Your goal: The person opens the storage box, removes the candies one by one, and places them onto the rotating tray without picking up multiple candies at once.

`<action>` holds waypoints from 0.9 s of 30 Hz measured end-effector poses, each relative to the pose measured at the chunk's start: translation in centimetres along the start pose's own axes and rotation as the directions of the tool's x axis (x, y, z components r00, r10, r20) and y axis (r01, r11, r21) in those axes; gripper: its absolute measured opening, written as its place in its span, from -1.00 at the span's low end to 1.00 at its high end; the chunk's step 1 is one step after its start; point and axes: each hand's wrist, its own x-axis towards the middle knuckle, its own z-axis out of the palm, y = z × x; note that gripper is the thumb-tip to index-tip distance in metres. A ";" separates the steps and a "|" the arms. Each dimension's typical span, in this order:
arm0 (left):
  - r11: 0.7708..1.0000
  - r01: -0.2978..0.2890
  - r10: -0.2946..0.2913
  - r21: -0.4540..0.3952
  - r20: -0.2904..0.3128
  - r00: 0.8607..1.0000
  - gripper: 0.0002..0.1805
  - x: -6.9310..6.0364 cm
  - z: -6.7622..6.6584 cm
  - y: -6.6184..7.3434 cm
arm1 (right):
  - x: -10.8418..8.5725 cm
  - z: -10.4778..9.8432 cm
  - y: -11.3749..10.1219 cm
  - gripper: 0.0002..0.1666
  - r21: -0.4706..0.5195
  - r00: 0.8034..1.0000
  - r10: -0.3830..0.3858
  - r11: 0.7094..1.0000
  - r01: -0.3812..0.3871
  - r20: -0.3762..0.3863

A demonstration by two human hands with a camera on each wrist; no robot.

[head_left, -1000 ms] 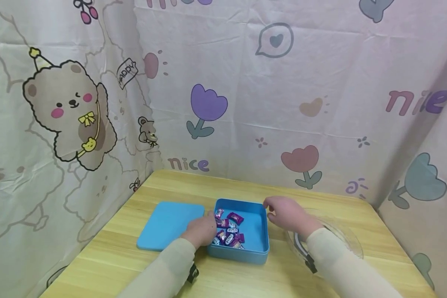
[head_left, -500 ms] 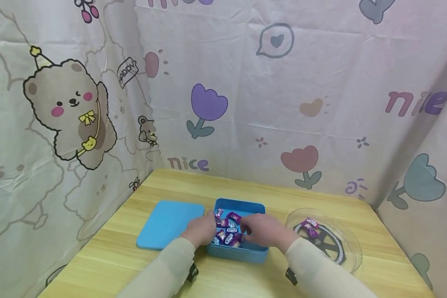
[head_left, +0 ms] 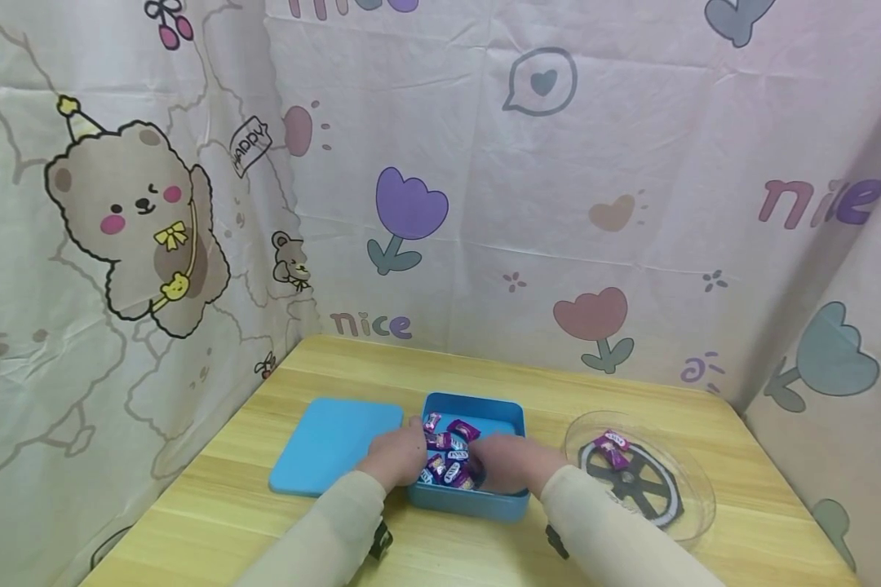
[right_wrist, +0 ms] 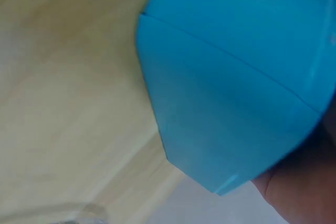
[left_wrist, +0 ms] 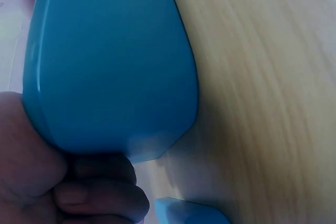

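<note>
A blue rectangular box (head_left: pixel 470 503) stands uncovered in the middle of the table. Several wrapped candies (head_left: pixel 437 441) in purple and white lie mostly in its left half. My left hand (head_left: pixel 398 453) grips the box's left wall; the left wrist view shows its fingers (left_wrist: pixel 102 198) curled beside that wall. Inside the box, my right hand (head_left: pixel 510 461) reaches down at the candies' right edge. Its fingertips are hidden, so a hold on a candy cannot be made out. The right wrist view mostly shows the box's outer wall (right_wrist: pixel 220 114) with part of that hand behind it.
Left of the box lies a flat blue lid (head_left: pixel 330 447). To the right, a clear round tray (head_left: pixel 697 489) with a dark spoked pattern carries purple candies (head_left: pixel 613 451). Patterned cloth (head_left: pixel 470 285) hangs behind and along the sides of the wooden table (head_left: pixel 411 359).
My right hand has moved left from the box's far right corner and down into the box, uncovering the round tray. The left hand has kept its place on the box.
</note>
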 end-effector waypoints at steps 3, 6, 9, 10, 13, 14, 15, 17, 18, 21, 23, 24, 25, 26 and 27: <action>1.000 0.000 0.000 -0.006 0.002 1.000 -0.41 0.0 0.0 -0.1 | 0.3 0.5 0.1 -0.82 -0.012 1.000 0.003 1.000 -0.003 -0.005; 1.000 -0.009 0.009 0.003 -0.001 1.000 -0.41 0.1 0.1 -0.2 | 0.5 0.7 0.1 -0.73 -0.018 1.000 -0.008 1.000 0.008 -0.022; 0.999 -0.021 0.021 0.024 -0.006 1.000 -0.40 0.2 0.2 -0.2 | 0.5 0.7 0.0 -0.68 -0.013 0.999 -0.016 1.000 0.016 -0.038; 0.999 -0.022 0.022 0.027 -0.007 1.000 -0.40 0.2 0.3 -0.2 | 0.5 0.7 -0.1 -0.66 -0.012 0.999 -0.019 1.000 0.019 -0.044; 0.999 -0.021 0.022 0.033 -0.002 1.000 -0.39 0.1 0.3 -0.2 | 0.4 0.8 -0.3 -0.63 -0.007 0.997 -0.023 1.000 0.023 -0.068; 0.999 -0.022 0.022 0.036 0.000 1.000 -0.39 0.1 0.3 -0.2 | 0.4 0.9 -0.3 -0.63 -0.008 0.997 -0.026 1.000 0.025 -0.077; 0.999 -0.023 0.023 0.036 0.002 1.000 -0.38 0.1 0.3 -0.2 | 0.4 0.9 -0.4 -0.63 -0.010 0.996 -0.031 0.999 0.030 -0.089; 0.999 -0.025 0.025 0.041 0.005 1.000 -0.38 0.0 0.2 -0.2 | 0.4 1.0 -0.5 -0.65 -0.009 0.992 -0.043 0.999 0.043 -0.116; 0.999 -0.028 0.028 0.043 0.006 1.000 -0.38 0.0 0.1 -0.1 | 0.5 1.0 -0.5 -0.67 -0.010 0.990 -0.053 0.999 0.052 -0.128; 0.999 -0.028 0.028 0.033 0.001 1.000 -0.38 0.0 0.1 -0.1 | 0.5 1.0 -0.6 -0.73 -0.012 0.985 -0.072 0.997 0.071 -0.158; 0.999 -0.024 0.024 0.027 0.003 1.000 -0.39 -0.1 0.0 -0.1 | 0.7 1.1 -0.5 -0.76 -0.009 0.983 -0.071 0.997 0.070 -0.168; 0.999 -0.023 0.023 0.026 0.003 1.000 -0.40 -0.1 0.1 0.0 | 0.7 1.2 -0.4 -0.77 -0.011 0.983 -0.068 0.998 0.067 -0.172; 0.999 -0.021 0.021 0.024 0.003 1.000 -0.41 -0.1 0.1 0.0 | 0.8 1.2 -0.4 -0.78 -0.013 0.982 -0.061 0.998 0.060 -0.177; 1.000 -0.019 0.019 0.025 0.005 1.000 -0.41 -0.1 0.0 0.0 | 0.9 1.3 -0.2 -0.80 -0.016 0.982 -0.056 0.998 0.054 -0.183; 0.999 -0.018 0.018 0.028 0.006 1.000 -0.42 0.0 0.0 0.0 | 1.0 1.3 -0.1 -0.80 -0.020 0.981 -0.050 0.999 0.047 -0.187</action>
